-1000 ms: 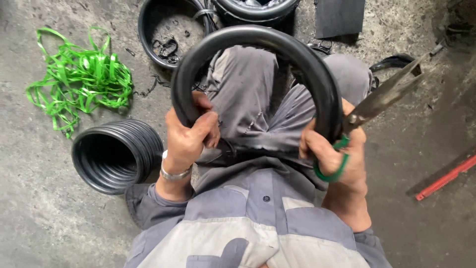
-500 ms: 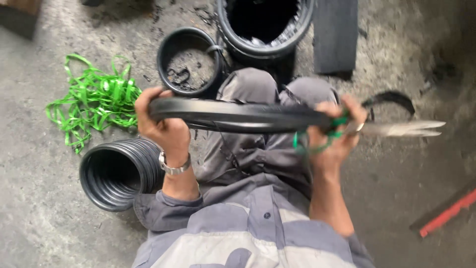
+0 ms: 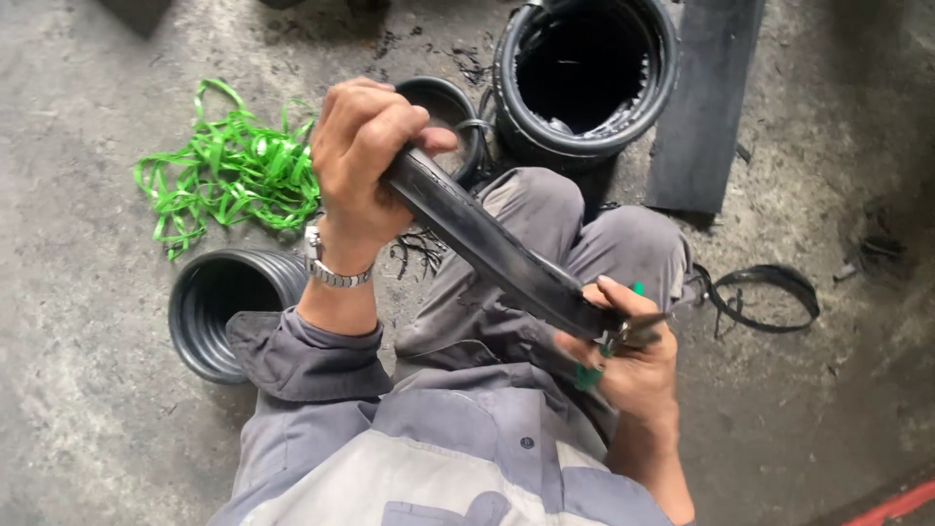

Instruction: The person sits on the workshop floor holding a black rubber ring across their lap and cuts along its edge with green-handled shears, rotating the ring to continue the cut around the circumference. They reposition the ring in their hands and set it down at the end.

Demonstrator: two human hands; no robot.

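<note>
Head view, looking down at a seated person in grey workwear on a concrete floor [image 3: 88, 429].

Largest items: a black drum [image 3: 584, 78] stands open at top centre, its inside dark; a flat black sheet [image 3: 706, 107] lies just right of it. A ribbed black hose [image 3: 229, 312] lies on its side at the left, its mouth toward the camera, touching the grey sleeve. A tangle of green strapping [image 3: 229, 180] lies above the hose. A smaller black ring [image 3: 438, 97] sits beside the drum, partly hidden by the left hand. A thin black strip loop [image 3: 765, 297] lies right of the knee. A red bar [image 3: 901, 505] shows at the bottom-right corner.

The black rubber band [image 3: 487, 248] runs diagonally over the lap, held at both ends. The left hand [image 3: 365, 156] is clenched around its upper end, watch at the wrist. The right hand [image 3: 623, 356] pinches its lower end against green-handled scissors [image 3: 599, 365], whose blades are mostly hidden.

Handling, as a judgement: the band looks light, flexible yet springy, with a smooth, possibly slippery face; a full wrap-around grip near each end, as here, suits it best.

No package, label or sign is visible.
</note>
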